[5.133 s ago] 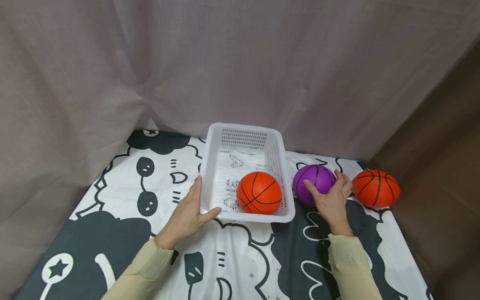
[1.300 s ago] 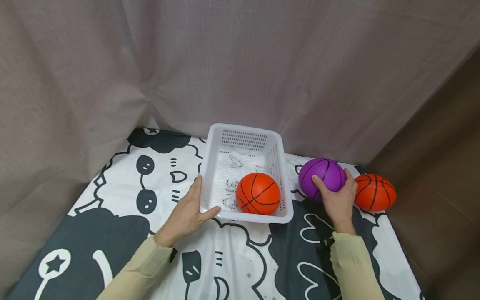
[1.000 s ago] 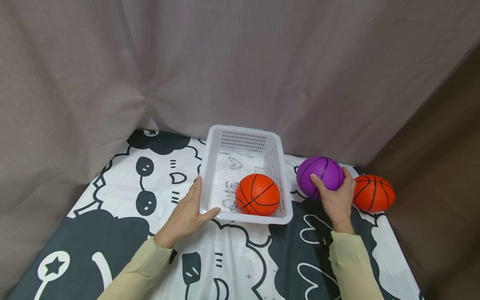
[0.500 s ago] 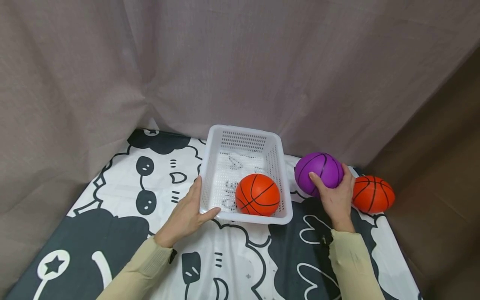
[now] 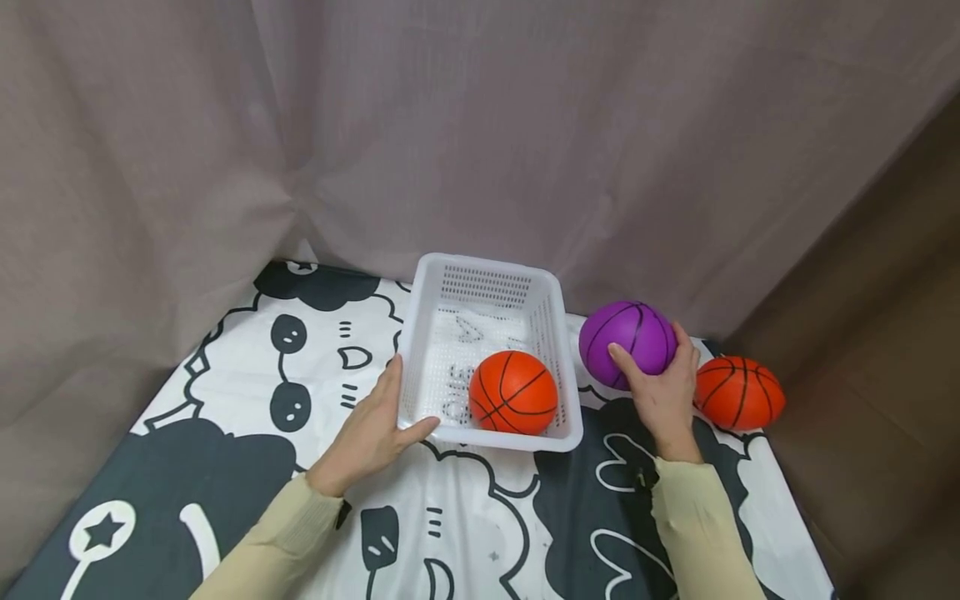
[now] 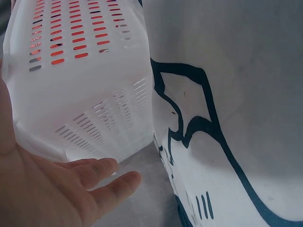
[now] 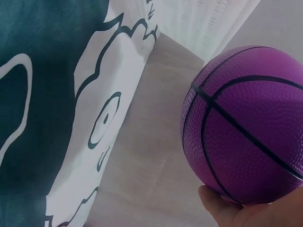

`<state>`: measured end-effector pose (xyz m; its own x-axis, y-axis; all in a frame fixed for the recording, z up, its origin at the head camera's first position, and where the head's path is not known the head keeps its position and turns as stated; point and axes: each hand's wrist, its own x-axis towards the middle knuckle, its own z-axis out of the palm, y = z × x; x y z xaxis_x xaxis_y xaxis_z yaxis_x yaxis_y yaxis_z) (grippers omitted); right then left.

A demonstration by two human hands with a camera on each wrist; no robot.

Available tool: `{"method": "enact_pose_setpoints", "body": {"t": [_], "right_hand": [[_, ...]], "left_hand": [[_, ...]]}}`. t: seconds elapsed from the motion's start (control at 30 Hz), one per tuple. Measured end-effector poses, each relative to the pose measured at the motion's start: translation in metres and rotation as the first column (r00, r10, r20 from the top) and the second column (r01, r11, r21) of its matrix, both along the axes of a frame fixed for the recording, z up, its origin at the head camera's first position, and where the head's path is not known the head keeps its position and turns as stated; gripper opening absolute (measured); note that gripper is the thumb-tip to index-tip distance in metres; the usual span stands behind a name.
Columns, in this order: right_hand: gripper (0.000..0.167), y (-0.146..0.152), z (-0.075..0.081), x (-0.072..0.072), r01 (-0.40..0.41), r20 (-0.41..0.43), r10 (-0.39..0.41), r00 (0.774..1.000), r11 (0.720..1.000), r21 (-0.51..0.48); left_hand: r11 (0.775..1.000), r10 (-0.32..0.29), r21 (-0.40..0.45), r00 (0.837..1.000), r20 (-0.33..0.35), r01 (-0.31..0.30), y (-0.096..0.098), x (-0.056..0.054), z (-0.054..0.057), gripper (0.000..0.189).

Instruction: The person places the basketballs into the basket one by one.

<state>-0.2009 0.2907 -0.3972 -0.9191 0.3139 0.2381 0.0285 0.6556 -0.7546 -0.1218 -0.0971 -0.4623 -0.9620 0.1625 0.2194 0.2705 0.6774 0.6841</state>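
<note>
My right hand (image 5: pixel 666 402) grips a small purple basketball (image 5: pixel 624 337), thumb on the near side and fingers round the right. In the right wrist view the purple ball (image 7: pixel 246 123) appears raised off the cloth. A white perforated plastic basket (image 5: pixel 487 438) stands just left of it, with an orange basketball (image 5: pixel 513 392) in its near right corner. My left hand (image 5: pixel 366 435) rests against the basket's near left corner. Seen from the left wrist, its fingers (image 6: pixel 116 189) are extended beside the basket wall. A second orange basketball (image 5: pixel 739 393) lies right of my right hand.
A black-and-white cartoon cloth (image 5: pixel 450 533) covers the table. Behind the table hangs a grey-brown curtain (image 5: pixel 480 125), close to the basket's far side. A darker brown drape (image 5: pixel 885 375) stands along the right edge, near the loose orange ball.
My right hand has taken hold of the purple ball and raised it. In the last second the ball has moved slightly left and up. My left hand stays at the basket.
</note>
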Motion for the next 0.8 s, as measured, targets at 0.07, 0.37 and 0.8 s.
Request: {"method": "enact_pose_setpoints", "body": {"t": [0.07, 0.37, 0.8], "right_hand": [[0.099, -0.002, 0.002, 0.0, -0.014, -0.011, 0.014, 1.0, 1.0, -0.002], [0.098, -0.013, 0.011, 0.001, -0.066, -0.05, 0.064, 0.997, 0.997, -0.042], [0.096, -0.03, 0.016, -0.004, -0.135, -0.114, 0.13, 0.985, 0.99, -0.041]], "left_hand": [[1.0, 0.0, 0.001, 1.0, 0.0, 0.0, 0.0, 0.0, 0.001, 0.109], [1.0, -0.005, 0.011, 1.0, 0.006, 0.005, 0.0, -0.001, 0.002, 0.108], [1.0, -0.006, 0.03, 1.0, 0.01, 0.005, 0.0, -0.002, -0.001, 0.109]]}}
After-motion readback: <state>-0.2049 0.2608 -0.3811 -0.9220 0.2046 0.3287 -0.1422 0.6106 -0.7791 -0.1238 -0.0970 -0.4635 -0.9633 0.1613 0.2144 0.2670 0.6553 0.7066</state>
